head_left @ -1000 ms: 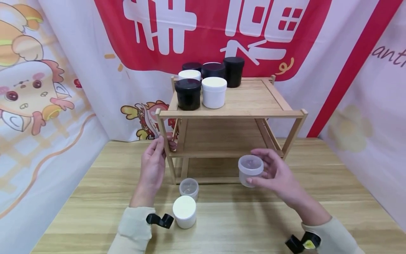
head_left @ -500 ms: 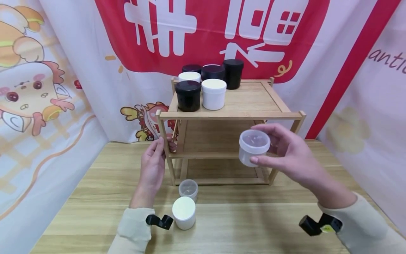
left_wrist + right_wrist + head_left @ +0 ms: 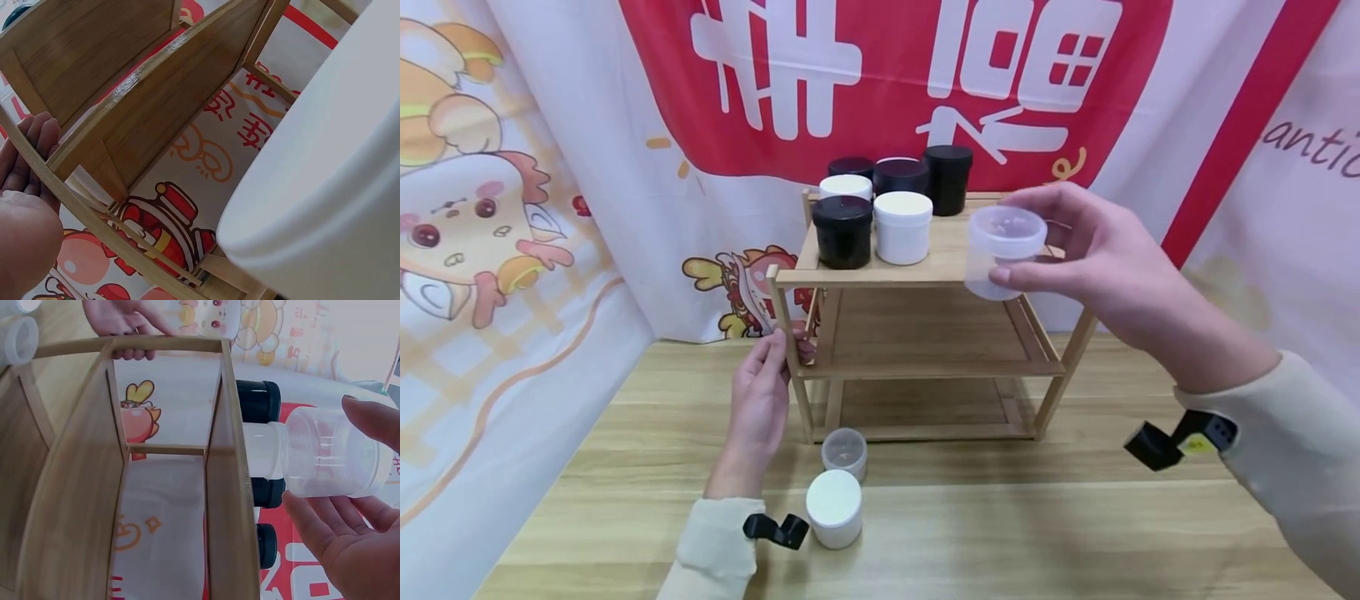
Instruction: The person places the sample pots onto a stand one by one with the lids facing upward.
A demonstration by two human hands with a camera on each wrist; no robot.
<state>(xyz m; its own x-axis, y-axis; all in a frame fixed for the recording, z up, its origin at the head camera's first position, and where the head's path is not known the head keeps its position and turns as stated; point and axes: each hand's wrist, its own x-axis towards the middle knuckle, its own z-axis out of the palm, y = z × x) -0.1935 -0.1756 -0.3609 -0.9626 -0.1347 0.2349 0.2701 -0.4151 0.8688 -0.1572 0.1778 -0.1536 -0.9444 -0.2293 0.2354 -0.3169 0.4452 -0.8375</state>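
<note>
My right hand (image 3: pixel 1097 254) holds a clear plastic jar (image 3: pixel 985 267) between thumb and fingers, upright. In the head view the jar overlaps the front edge of the top tier of a three-tier wooden rack (image 3: pixel 880 367). On that tier, left of the jar, stand a white jar (image 3: pixel 903 229), a black jar (image 3: pixel 843 233) and several more behind them. My left hand (image 3: pixel 762 383) grips the rack's front left post, its fingers (image 3: pixel 47 134) behind the wood in the left wrist view. A second clear jar (image 3: pixel 844 452) and a white-lidded jar (image 3: pixel 834 508) stand on the table beside my left forearm.
The rack's middle and bottom tiers show bare wood from the front. A wooden table (image 3: pixel 1000 533) lies beneath everything. Printed cloth (image 3: pixel 722 217) hangs close behind the rack and along both sides. Black wrist cameras sit on both sleeves.
My right hand has lifted the clear jar from low before the rack up to the top tier's height. The left hand stays on the post.
</note>
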